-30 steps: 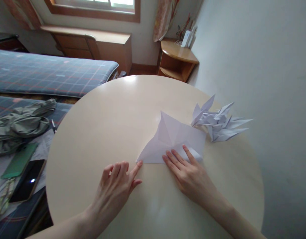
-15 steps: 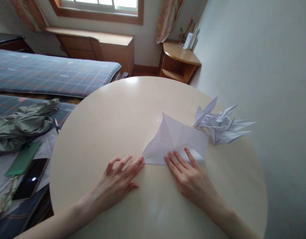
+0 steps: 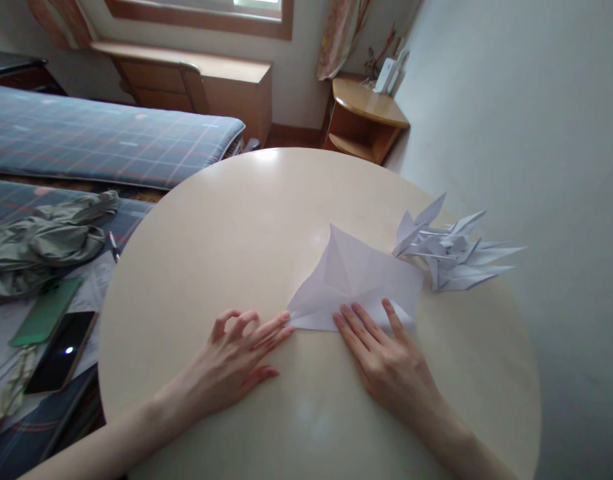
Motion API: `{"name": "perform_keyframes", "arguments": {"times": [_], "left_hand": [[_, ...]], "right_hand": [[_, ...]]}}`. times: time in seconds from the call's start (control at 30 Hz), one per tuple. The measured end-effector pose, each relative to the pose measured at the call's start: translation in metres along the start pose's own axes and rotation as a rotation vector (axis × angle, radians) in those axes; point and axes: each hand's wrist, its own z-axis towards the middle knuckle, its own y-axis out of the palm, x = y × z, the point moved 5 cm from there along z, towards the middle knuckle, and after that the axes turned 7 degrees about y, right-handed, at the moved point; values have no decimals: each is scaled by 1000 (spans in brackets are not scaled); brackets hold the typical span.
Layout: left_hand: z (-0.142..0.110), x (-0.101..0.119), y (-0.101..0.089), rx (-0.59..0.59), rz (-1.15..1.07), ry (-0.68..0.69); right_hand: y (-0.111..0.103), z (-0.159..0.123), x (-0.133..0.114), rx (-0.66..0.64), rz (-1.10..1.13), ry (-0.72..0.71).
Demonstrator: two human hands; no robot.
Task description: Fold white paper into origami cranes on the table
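A creased sheet of white paper (image 3: 366, 273) lies on the round cream table (image 3: 211, 253), its near edge running straight between my hands. My left hand (image 3: 241, 357) rests its outstretched fingertips on the paper's left corner, with the other fingers bent and the thumb apart. Spread over the near edge, right of its middle, my right hand (image 3: 381, 347) presses the paper with flat fingers. Neither hand grips anything. Just beyond the sheet's right side is a cluster of folded white paper cranes (image 3: 451, 250) with pointed tips.
Left of the table, a plaid mattress (image 3: 131, 223) bears a crumpled grey-green garment (image 3: 46, 240), a pen (image 3: 114, 247), a green case (image 3: 46, 313) and a dark phone (image 3: 61, 353) on papers. A wall (image 3: 561, 200) borders the right side. A wooden corner shelf (image 3: 369, 103) stands behind.
My right fingers have shifted slightly to the right along the paper's near edge. The left fingertips stay at the corner, the other fingers a little more bent. The whole view has tilted slightly.
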Motion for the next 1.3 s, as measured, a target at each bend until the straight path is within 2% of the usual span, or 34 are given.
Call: {"name": "perform_keyframes", "arguments": {"times": [0.43,1.0,1.3], "left_hand": [[0,-2,0,-3,-15,-16],[0,5,-2,-2,126,18],[2,4,-1,-15,114,30]], "right_hand": [[-2,1,-1,3,-4,11],[0,2,1,-19,-5,1],[-5,7,-16,-61,-83,-36]]}}
